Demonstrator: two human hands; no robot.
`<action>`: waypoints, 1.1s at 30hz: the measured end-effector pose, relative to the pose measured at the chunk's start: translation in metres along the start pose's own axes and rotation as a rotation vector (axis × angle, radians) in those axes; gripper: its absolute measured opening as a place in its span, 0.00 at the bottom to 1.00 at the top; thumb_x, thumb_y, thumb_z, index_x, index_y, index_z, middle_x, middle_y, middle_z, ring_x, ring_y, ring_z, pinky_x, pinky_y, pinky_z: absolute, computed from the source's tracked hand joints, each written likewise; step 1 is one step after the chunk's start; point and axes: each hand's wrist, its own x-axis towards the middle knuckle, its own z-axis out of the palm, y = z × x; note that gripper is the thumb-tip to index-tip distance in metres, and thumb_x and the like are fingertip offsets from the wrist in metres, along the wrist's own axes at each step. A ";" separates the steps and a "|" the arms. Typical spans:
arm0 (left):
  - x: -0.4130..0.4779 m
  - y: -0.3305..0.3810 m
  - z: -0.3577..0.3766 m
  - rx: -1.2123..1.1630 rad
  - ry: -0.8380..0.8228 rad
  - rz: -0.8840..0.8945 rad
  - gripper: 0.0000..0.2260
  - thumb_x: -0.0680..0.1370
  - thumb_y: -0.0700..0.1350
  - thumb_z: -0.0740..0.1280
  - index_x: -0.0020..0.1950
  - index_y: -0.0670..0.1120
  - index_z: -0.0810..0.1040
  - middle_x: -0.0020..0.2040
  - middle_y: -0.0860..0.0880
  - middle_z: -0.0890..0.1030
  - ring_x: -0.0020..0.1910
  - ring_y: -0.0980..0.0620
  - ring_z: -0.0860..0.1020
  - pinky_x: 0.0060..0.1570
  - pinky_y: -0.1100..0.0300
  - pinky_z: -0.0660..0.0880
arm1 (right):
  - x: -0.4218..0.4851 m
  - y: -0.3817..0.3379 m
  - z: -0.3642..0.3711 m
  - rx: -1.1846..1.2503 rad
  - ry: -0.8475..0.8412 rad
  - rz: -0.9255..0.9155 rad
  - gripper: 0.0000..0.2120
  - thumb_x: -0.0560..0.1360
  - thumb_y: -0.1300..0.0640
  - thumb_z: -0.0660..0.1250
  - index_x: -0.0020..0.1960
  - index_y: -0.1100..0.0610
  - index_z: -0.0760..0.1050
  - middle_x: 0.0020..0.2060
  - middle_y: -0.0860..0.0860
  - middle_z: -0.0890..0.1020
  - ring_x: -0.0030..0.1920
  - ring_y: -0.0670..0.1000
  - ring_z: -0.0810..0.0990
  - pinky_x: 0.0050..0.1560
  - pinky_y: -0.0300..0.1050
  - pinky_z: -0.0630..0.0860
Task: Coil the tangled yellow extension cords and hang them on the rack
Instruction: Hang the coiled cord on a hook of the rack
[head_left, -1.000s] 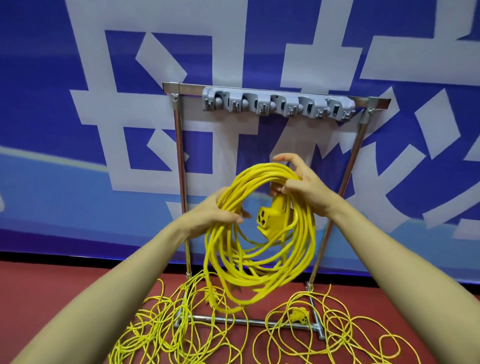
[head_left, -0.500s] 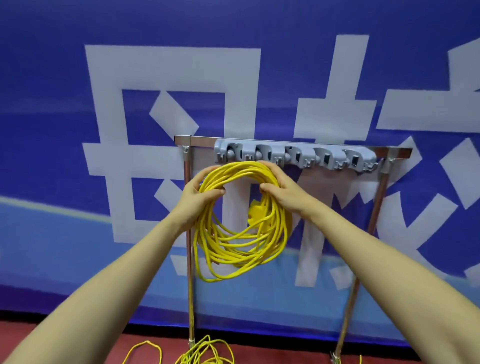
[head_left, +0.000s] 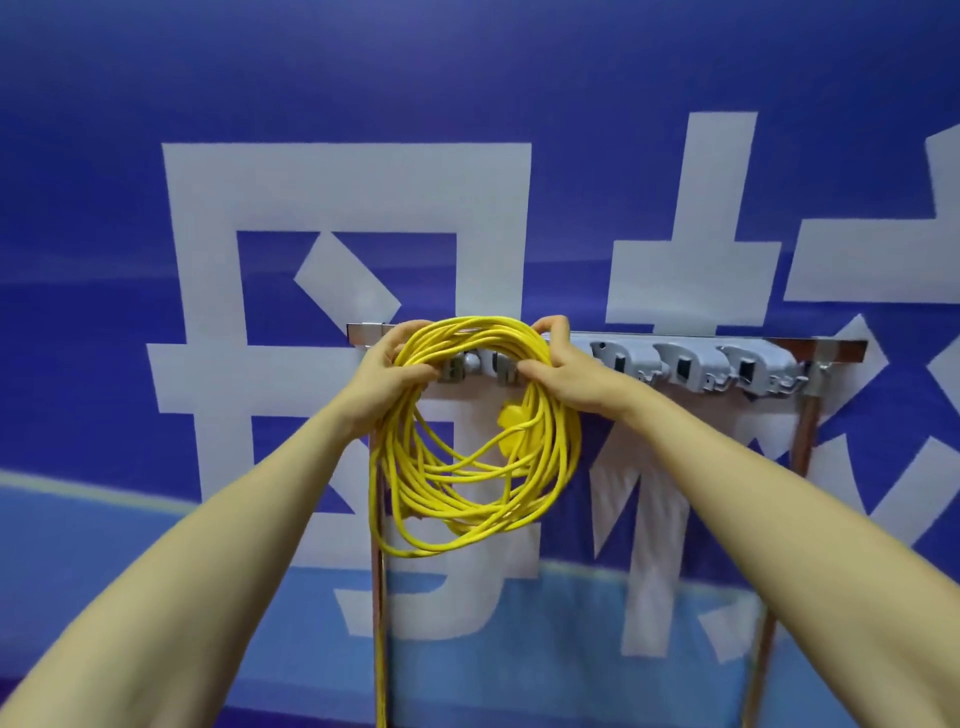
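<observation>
A coiled yellow extension cord (head_left: 467, 483) hangs in front of the left end of the metal rack (head_left: 841, 345). My left hand (head_left: 387, 374) grips the coil's upper left side. My right hand (head_left: 563, 366) grips its upper right side. The top of the coil lies over the leftmost grey hooks (head_left: 483, 366) of the holder strip; whether it rests on a hook I cannot tell. A yellow socket block (head_left: 511, 423) dangles inside the loop. One loose strand (head_left: 382, 649) drops straight down along the rack's left post.
Three free grey hooks (head_left: 691, 364) line the strip to the right of my hands. The rack's copper-coloured right post (head_left: 800, 457) runs down at the right. A blue banner with large white characters (head_left: 343, 197) fills the wall behind.
Both hands lifted the coil from chest height up to the rack's top bar, and my view tilted upward. The floor with the tangled cords has dropped out of sight.
</observation>
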 end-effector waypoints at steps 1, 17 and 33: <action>0.001 -0.005 0.000 0.004 0.011 0.003 0.22 0.75 0.32 0.68 0.66 0.48 0.72 0.50 0.45 0.78 0.42 0.52 0.78 0.39 0.62 0.77 | 0.002 0.003 0.003 0.003 0.008 0.013 0.13 0.81 0.55 0.58 0.59 0.52 0.54 0.39 0.52 0.72 0.34 0.47 0.73 0.31 0.32 0.71; 0.003 -0.024 -0.002 0.008 -0.063 -0.014 0.24 0.77 0.37 0.69 0.69 0.53 0.69 0.57 0.47 0.77 0.51 0.50 0.79 0.44 0.61 0.79 | 0.000 0.034 0.036 0.024 0.183 -0.279 0.26 0.82 0.62 0.54 0.74 0.41 0.55 0.59 0.51 0.66 0.57 0.41 0.68 0.57 0.22 0.62; 0.006 -0.033 0.005 -0.170 0.021 0.006 0.14 0.79 0.43 0.67 0.64 0.53 0.76 0.49 0.50 0.82 0.44 0.55 0.80 0.43 0.62 0.78 | 0.001 0.034 0.047 0.440 0.338 -0.138 0.18 0.80 0.54 0.61 0.69 0.48 0.69 0.63 0.47 0.75 0.64 0.46 0.73 0.64 0.42 0.72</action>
